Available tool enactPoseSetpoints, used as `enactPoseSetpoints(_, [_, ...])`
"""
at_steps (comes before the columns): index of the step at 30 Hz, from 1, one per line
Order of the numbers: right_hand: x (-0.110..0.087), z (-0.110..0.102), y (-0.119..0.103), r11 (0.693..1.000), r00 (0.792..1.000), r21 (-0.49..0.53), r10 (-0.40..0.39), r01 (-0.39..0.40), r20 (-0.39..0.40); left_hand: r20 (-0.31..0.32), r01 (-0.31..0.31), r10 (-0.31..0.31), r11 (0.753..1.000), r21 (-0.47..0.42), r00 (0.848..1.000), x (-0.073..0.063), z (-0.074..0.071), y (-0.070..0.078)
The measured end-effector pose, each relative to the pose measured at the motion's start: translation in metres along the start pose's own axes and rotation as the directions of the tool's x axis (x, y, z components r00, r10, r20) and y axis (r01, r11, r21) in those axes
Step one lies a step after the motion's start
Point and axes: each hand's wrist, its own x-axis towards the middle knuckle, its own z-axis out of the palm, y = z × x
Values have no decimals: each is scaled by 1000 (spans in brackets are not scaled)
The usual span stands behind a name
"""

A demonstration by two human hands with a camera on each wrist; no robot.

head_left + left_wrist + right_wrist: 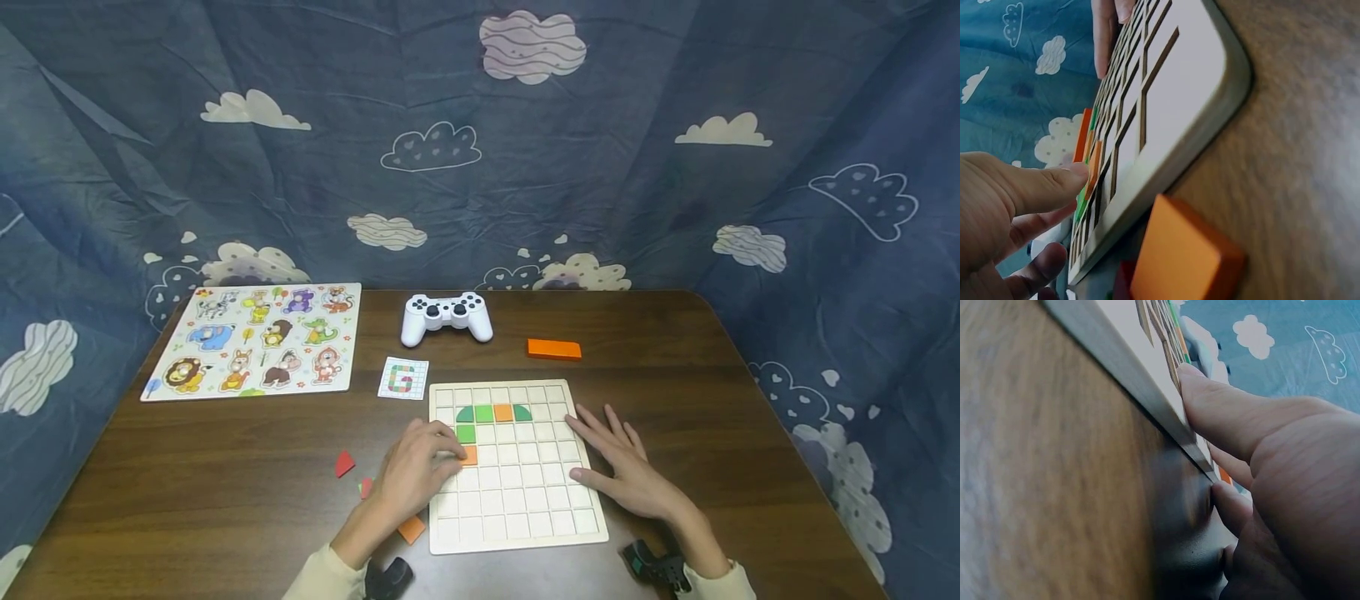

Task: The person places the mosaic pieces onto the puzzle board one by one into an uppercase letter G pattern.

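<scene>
Nearest the head camera are the cream sleeves (327, 575); beyond them, the left grip (414, 468) has thumb and finger curled close together, pinching an orange tile (470, 455) at its left side; the tile is over the left part of the pale grid board (519, 527), just below a green square (466, 434); whether it sits fully flat I cannot tell; the right grip (630, 473) is spread wide with nothing between its fingers, its tips on the board's right edge; the tile looks light, rigid and smooth, hard to damage but apt to slip, so opposite edges should give the surest hold; the board, flat on the desk (240, 500), seems stiff, probably prone to slide if pushed, and best steadied by its rim.
</scene>
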Motion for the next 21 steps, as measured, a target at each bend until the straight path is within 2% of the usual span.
enactPoseSetpoints(9, [1, 0, 0, 1000, 1000, 3, -4, 4, 4, -77, 71, -74, 997, -37, 994, -15, -22, -10])
enactPoseSetpoints(14, [0, 0, -1, 1000, 1000, -2, -2, 2, 6, -97, 131, -135, 990, -45, 986, -28, -36, -18])
enactPoseSetpoints(21, [0, 0, -1, 1000, 1000, -4, 3, -3, 8, -99, 187, -189, 982, -36, 977, -42, -51, -26])
